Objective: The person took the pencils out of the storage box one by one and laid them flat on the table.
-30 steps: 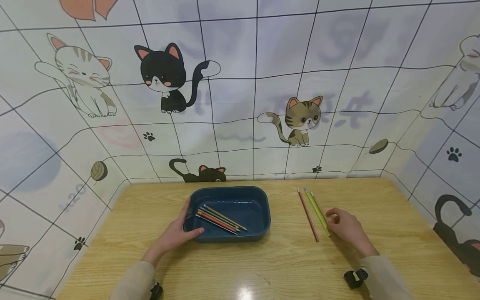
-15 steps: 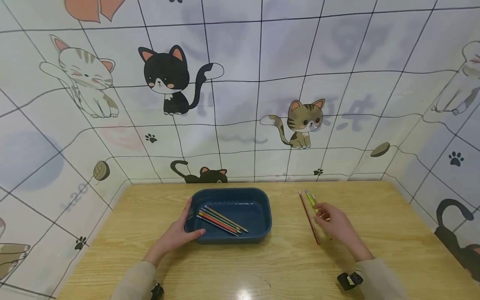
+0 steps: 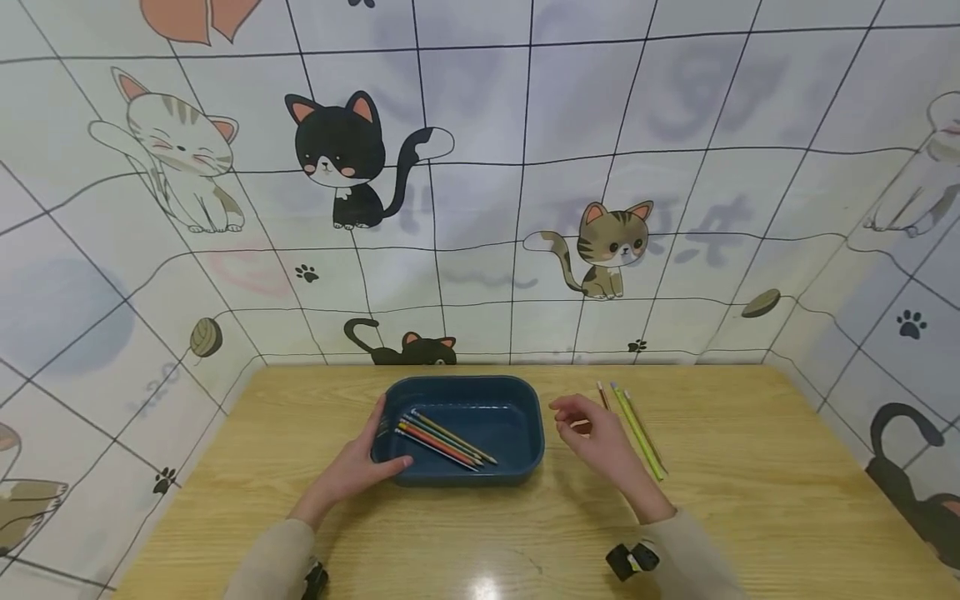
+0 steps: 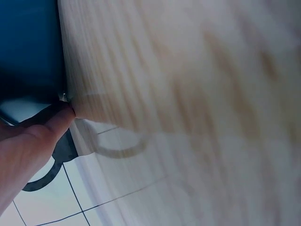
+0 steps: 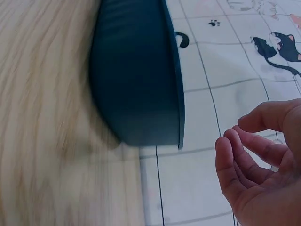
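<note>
Holding the left end of the blue dish [image 3: 512, 421] with the left hand [image 3: 356, 465], hooking the thumb over the near rim and resting the fingers against the left side. Hovering with the right hand [image 3: 600, 437] between the dish and the loose pencils, bending the fingers loosely, grasping nothing in the right wrist view, and partly hiding the red pencil [image 3: 603, 396] from the head view.

Probably being between two grips in the handling of pencils one at a time, rather than in mid-carry. Calling next, most likely, for bringing thumb and fingertip neatly together on one slim barrel while steadying the dish.

Turning to the loose pencils: lying on the worktop [image 3: 375, 542] to the right of the dish, slanting from far left to near right, looking thin and straight. Showing lime-green pencil [image 3: 637, 431] and olive pencil [image 3: 647, 433] close together, apart from the red one. Turning to the bunched pencils [image 3: 442, 444]: lying inside the dish, toward its left half, showing gold, green, orange and dark barrels, pointing apparently sharpened tips toward the near right.
</note>
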The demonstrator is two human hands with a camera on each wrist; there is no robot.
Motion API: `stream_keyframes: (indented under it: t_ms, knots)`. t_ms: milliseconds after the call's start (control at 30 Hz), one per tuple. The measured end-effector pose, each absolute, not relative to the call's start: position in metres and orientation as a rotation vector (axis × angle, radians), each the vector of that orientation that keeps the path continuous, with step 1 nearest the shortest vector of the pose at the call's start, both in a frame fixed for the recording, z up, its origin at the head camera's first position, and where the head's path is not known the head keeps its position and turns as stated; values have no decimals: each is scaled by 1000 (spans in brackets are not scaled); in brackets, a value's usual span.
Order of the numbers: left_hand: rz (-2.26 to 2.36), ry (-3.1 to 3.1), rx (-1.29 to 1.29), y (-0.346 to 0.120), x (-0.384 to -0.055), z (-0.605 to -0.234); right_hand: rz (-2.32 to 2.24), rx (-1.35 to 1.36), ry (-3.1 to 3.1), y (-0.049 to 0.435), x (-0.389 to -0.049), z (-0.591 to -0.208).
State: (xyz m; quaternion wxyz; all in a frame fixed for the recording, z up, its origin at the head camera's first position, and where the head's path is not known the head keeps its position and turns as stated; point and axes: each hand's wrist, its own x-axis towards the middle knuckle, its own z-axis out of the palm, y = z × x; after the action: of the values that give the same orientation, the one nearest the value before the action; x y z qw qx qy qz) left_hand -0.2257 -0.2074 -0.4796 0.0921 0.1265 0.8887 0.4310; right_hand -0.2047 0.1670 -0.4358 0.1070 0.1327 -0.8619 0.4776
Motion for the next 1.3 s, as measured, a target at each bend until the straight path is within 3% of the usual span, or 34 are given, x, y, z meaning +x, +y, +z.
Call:
stream_keyframes:
  t_ms: [300,600,1300]
  knots:
    - [1288,2626,361,-206,-226,-476,1543,690,-2607,116,-212,-435]
    - [1296,2625,360,-205,-225,-479,1392,873,-2809,81,-229,-442]
    - [1317,2630,367,-206,-225,-477,1027,607,-3080,35,-252,-462]
